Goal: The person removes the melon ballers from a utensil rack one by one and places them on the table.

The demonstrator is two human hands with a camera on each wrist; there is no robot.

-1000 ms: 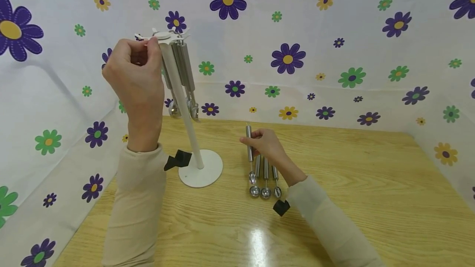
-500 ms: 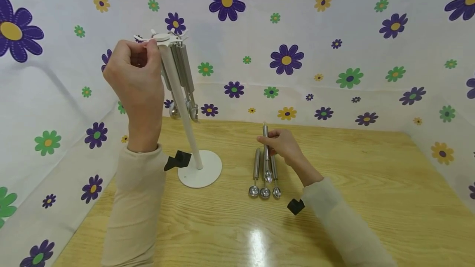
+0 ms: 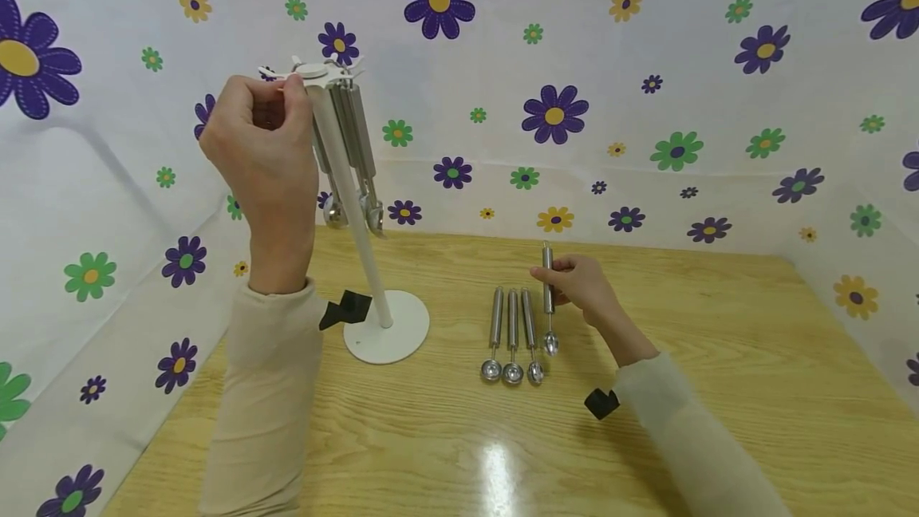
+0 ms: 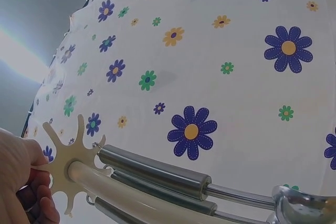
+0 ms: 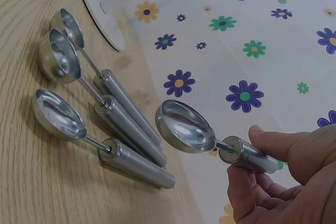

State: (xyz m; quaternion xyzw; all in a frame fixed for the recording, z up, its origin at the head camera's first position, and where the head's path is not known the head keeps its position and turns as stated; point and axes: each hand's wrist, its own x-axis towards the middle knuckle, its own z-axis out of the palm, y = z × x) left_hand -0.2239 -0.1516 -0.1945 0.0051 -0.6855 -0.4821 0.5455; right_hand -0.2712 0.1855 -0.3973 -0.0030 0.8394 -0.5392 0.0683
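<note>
In the head view, my left hand (image 3: 262,154) pinches one hook arm at the top of a white utensil stand (image 3: 388,345). Several steel-handled melon ballers (image 3: 364,142) hang from the stand's other arms. My right hand (image 3: 590,292) holds a melon baller with an oval bowl (image 3: 550,343) by its handle, bowl downward and raised off the table. In the right wrist view the thumb and fingers of my right hand (image 5: 286,174) close round its handle (image 5: 247,155). Left of it lie three melon ballers (image 3: 513,333) side by side, two with round bowls and one with an oval bowl.
The wooden table (image 3: 431,437) runs back to a white flowered cloth (image 3: 488,134) that stands as walls behind and at both sides. The stand's pole leans in the head view. A black piece (image 3: 601,403) sits at my right sleeve, another (image 3: 346,309) at my left.
My right hand has carried the oval melon baller rightward, past the row of three, which now shows whole. My left hand stays at the stand's top.
</note>
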